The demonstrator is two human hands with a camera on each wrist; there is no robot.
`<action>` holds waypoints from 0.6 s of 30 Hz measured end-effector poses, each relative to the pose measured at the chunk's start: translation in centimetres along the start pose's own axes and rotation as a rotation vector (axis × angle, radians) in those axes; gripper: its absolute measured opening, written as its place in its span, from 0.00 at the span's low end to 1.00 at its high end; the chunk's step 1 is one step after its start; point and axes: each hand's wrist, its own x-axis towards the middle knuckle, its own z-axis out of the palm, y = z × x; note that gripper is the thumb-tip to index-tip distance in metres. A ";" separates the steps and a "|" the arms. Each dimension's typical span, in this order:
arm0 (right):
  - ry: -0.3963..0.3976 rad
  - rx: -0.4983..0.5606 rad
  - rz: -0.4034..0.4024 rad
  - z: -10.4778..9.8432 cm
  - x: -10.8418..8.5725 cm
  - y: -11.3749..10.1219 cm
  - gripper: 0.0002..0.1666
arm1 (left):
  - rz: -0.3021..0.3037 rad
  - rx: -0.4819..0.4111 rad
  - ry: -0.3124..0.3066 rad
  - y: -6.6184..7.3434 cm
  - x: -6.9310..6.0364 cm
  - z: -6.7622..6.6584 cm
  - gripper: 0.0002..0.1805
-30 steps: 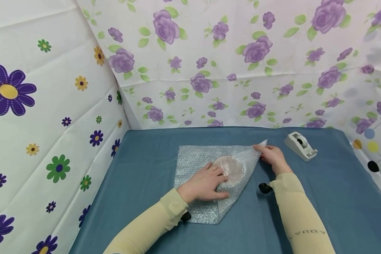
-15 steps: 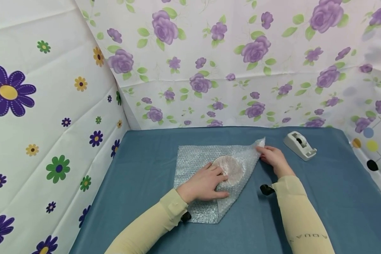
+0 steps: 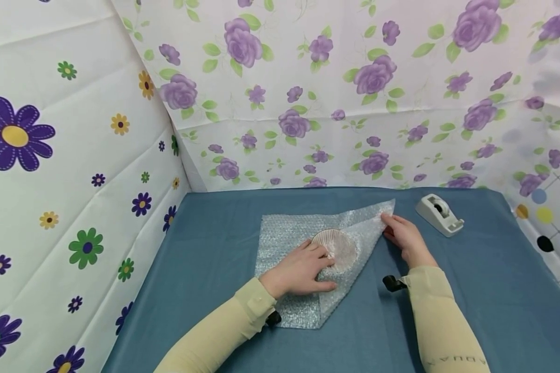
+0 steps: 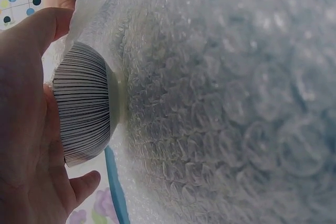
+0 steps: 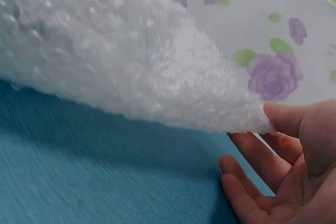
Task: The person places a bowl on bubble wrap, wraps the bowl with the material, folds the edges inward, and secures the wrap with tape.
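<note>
A striped bowl [image 3: 327,238], dark lines on white in the left wrist view [image 4: 84,103], lies upside down on a sheet of bubble wrap [image 3: 280,233]. One side of the wrap is folded over part of the bowl. My left hand [image 3: 303,269] rests on the bowl and the folded wrap with its fingers spread. Between thumb and fingers, my right hand [image 3: 407,238] pinches the wrap's far right edge, which is raised off the table; the right wrist view shows this pinched corner close to the hand [image 5: 294,156].
A white tape dispenser [image 3: 441,215] stands on the blue-covered table [image 3: 205,248], beyond and to the right of my right hand. Flowered cloth [image 3: 261,103] hangs behind the table and along its left side.
My right hand has shifted slightly right and its grip on the wrap has changed; the wrap's corner there spreads wider and points up. My left hand has stayed in place.
</note>
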 end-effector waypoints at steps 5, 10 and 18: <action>0.027 0.038 -0.041 0.7 -0.5 -0.1 0.48 | 0.001 -0.004 0.003 0.0 0.0 0.1 0.35; 0.049 0.067 -0.094 1.3 -1.3 -0.2 0.46 | 0.002 0.003 0.000 0.0 0.1 0.1 0.35; 0.017 0.085 -0.225 2.1 -3.6 -0.9 0.36 | 0.004 -0.016 0.005 0.0 0.0 0.1 0.34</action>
